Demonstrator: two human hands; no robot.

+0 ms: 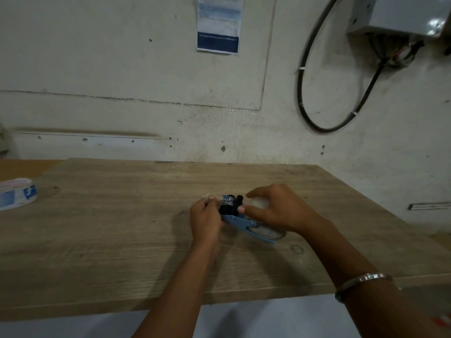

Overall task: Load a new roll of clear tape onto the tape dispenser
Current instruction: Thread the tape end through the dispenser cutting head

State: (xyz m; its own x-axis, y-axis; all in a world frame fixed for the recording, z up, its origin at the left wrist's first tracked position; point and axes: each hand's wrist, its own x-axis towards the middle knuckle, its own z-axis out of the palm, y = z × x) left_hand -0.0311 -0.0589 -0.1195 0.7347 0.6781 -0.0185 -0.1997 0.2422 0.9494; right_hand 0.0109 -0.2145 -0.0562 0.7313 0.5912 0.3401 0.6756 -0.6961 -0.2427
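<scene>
A blue hand-held tape dispenser with a black roller head lies on the wooden table. A roll of clear tape sits on it, mostly under my right hand, whose fingers curl over the roll. My left hand pinches the loose end of the clear tape at the dispenser's black front end. The dispenser's blue handle points toward me and to the right.
A white and blue printed tape roll lies at the table's far left. The table's far edge meets a wall with a black cable loop and a grey box. A bracelet is on my right wrist.
</scene>
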